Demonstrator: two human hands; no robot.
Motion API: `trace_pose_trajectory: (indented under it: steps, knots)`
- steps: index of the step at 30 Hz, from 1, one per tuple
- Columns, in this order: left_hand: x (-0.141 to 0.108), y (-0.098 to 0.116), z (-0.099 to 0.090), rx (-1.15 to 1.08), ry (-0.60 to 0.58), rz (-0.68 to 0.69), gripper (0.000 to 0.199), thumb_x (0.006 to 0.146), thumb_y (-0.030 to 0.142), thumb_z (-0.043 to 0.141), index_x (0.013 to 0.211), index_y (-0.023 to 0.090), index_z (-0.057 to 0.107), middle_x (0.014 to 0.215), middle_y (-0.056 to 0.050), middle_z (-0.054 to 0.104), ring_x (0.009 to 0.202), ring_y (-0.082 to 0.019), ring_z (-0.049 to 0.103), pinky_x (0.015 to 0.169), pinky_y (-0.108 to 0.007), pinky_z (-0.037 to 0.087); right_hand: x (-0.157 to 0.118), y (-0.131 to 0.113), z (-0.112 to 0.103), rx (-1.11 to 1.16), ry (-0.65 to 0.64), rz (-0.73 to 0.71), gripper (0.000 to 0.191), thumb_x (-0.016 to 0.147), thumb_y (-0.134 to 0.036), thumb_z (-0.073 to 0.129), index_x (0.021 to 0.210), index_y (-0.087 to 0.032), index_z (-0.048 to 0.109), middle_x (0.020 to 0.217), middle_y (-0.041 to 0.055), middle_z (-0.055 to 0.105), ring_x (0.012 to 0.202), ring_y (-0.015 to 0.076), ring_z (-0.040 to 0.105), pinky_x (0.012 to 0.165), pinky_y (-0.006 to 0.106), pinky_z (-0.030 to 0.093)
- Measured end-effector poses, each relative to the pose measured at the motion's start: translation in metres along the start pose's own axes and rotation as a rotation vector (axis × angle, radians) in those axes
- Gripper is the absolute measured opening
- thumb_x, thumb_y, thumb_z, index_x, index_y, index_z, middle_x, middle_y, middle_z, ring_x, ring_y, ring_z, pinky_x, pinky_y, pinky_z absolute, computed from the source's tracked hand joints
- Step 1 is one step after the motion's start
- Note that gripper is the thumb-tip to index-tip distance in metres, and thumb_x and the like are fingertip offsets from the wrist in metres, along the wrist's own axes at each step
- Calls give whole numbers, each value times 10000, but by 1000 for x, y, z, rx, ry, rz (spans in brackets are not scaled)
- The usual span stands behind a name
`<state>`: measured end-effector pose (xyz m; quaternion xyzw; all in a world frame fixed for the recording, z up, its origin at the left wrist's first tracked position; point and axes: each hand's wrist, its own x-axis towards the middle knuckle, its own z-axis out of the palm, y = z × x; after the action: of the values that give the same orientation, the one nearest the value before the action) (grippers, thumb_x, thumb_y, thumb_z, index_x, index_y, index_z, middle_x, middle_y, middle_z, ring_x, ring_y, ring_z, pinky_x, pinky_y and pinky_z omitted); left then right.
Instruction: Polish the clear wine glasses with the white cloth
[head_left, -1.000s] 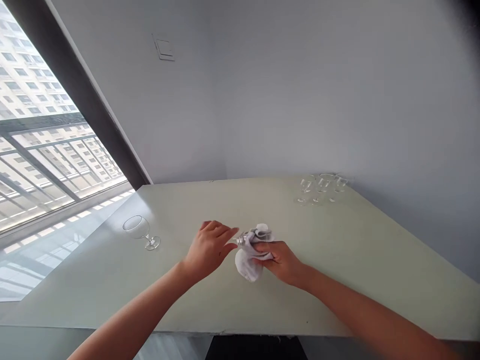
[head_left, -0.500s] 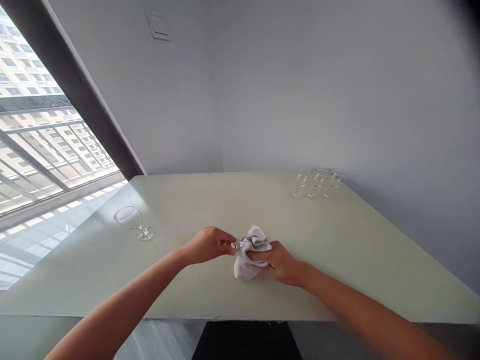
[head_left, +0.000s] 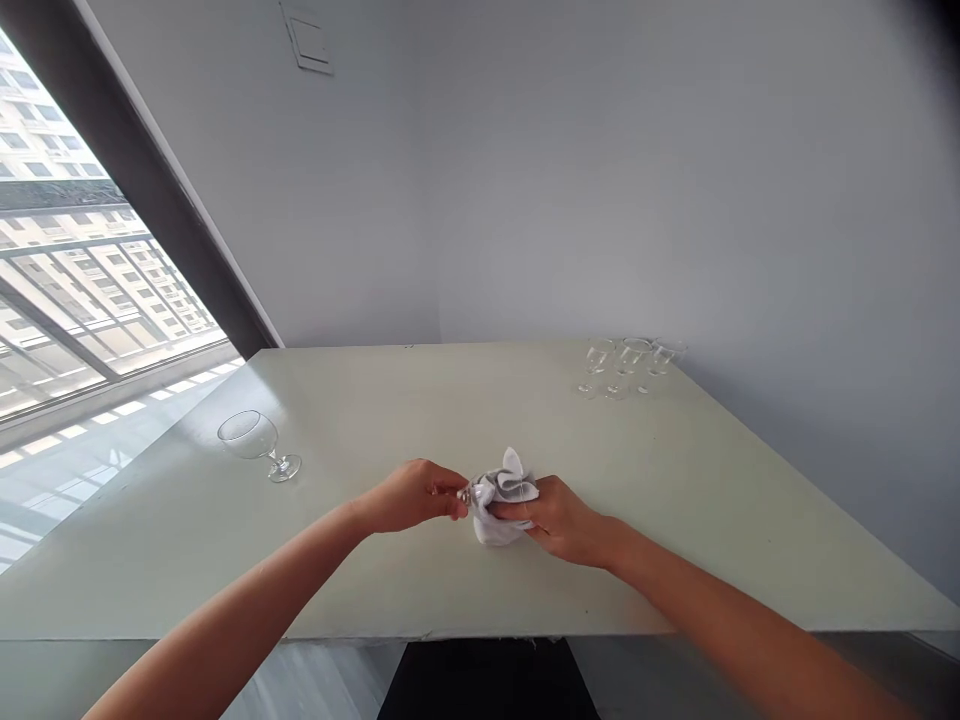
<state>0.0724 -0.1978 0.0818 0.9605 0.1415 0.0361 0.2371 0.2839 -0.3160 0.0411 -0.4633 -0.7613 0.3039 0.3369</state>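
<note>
My left hand (head_left: 415, 495) pinches the stem end of a clear stemmed glass (head_left: 466, 495) above the near part of the table. A white cloth (head_left: 498, 526) is bunched around the bowl of that glass and hides most of it. Pressed against the cloth from the right is my right hand (head_left: 567, 520), its fingers closed on it and partly tucked into the folds. Over on the left stands another stemmed glass (head_left: 249, 437), wide-bowled and apart from both hands.
Three stemmed glasses (head_left: 632, 362) stand together at the table's far right corner, near the grey wall (head_left: 600, 180). The pale table (head_left: 420, 400) ends close in front of me, above a black seat (head_left: 487, 680). A window (head_left: 82, 250) is at left.
The cloth has shifted and folded differently around the glass, its lower part drawn up. Both hands keep their hold. The whole view has shifted slightly.
</note>
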Motion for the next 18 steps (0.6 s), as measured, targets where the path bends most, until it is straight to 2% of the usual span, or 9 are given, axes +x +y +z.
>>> trace_pose_trajectory:
  steps: [3,4,6,7,9,12,14,16,18]
  knots:
    - [2,2,13,314,423,11,235,853,297,461,1028,221,598,808,-33,648,787,-166,555,748,-306,385,4,6,13,327,187,172,241,794,-263,546,1016,-232,634,822,30,628,743,168,571,665,290,435]
    - [3,3,16,403,526,45,239,848,270,472,1053,221,584,830,-45,648,818,-176,552,794,-336,371,5,4,18,451,243,222,254,795,-290,552,1030,-220,619,800,27,619,715,162,568,631,279,443]
    - [5,3,18,475,599,111,219,837,265,491,1024,209,592,786,-53,641,781,-171,548,794,-345,366,6,-2,23,589,290,249,291,800,-318,552,1070,-215,589,766,18,605,663,147,556,578,261,444]
    - [5,4,16,452,585,120,204,833,286,499,987,204,605,738,-48,632,735,-162,541,759,-331,373,6,-6,23,573,277,230,302,804,-315,550,1090,-220,578,777,18,606,670,145,556,580,256,445]
    - [4,5,11,291,483,74,208,821,350,508,896,201,632,651,-27,602,654,-144,513,669,-291,371,4,-12,17,384,203,140,299,811,-275,542,1105,-238,579,828,22,622,714,145,562,610,247,444]
    - [0,8,5,-207,162,-100,301,793,449,508,778,183,648,590,-4,548,567,-112,458,546,-239,331,2,-10,-3,-106,53,-117,329,812,-132,473,1078,-268,611,857,21,651,721,133,573,632,233,431]
    - [-3,9,8,-598,-43,-214,360,780,491,499,762,159,637,554,7,504,514,-90,414,495,-222,296,0,0,-20,-418,26,-268,434,772,-42,416,1064,-288,622,792,12,664,665,123,579,613,230,423]
    - [-6,6,19,-904,-89,-309,391,776,508,491,764,137,615,514,15,465,486,-83,395,479,-217,276,-1,13,-37,-615,113,-306,505,721,6,391,1047,-298,630,756,1,670,647,121,589,595,225,423]
    - [-7,1,32,-1085,15,-399,399,776,513,483,767,129,592,490,24,436,477,-85,402,480,-216,273,-4,19,-49,-661,287,-241,538,697,27,373,1056,-288,621,844,-2,683,728,124,613,618,222,439]
